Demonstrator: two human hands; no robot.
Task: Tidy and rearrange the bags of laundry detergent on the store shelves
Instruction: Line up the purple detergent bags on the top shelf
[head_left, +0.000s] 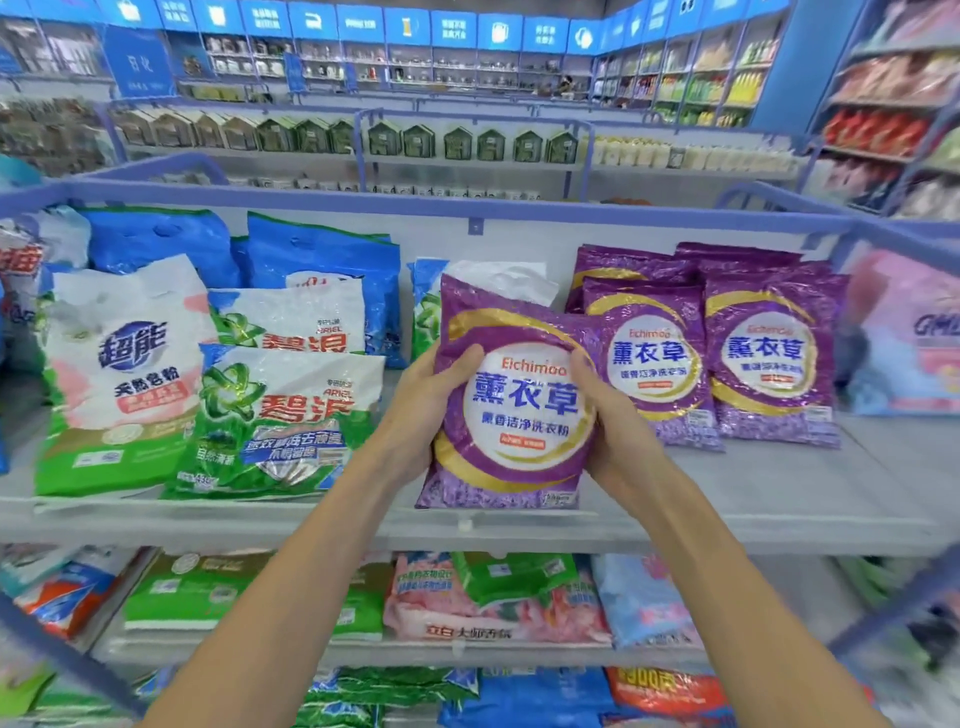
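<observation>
While both arms reach forward, the left hand (439, 400) and the right hand (610, 415) clasp one purple bag (511, 395) by its two sides, thumbs on its printed face, fingers behind it. The bag stands upright at the middle of the top shelf (779, 499), its lower edge at or just above the shelf board — which of the two I cannot tell.

Just to its right stand two more purple bags of the same print, the near one (652, 364) partly overlapped by the held bag, the far one (774, 364) beside it; behind them the tops of at least two further purple bags (737, 257) show. A white bag (501, 280) and a blue-green one (427, 306) peek from behind the held bag.

On the left half of the shelf lie two green-and-white Ariel bags, the front one (280, 421) overlapping the rear one (291, 322), with a white-and-green bag (122, 379) touching them on the left. Two blue bags (322, 249) lean behind these. A pink bag (906, 338) sits at the far right end.

The shelf below (467, 647) holds green (514, 574), pink (467, 613) and pale blue bags (644, 603) lying jumbled over each other — too overlapped to count.
</observation>
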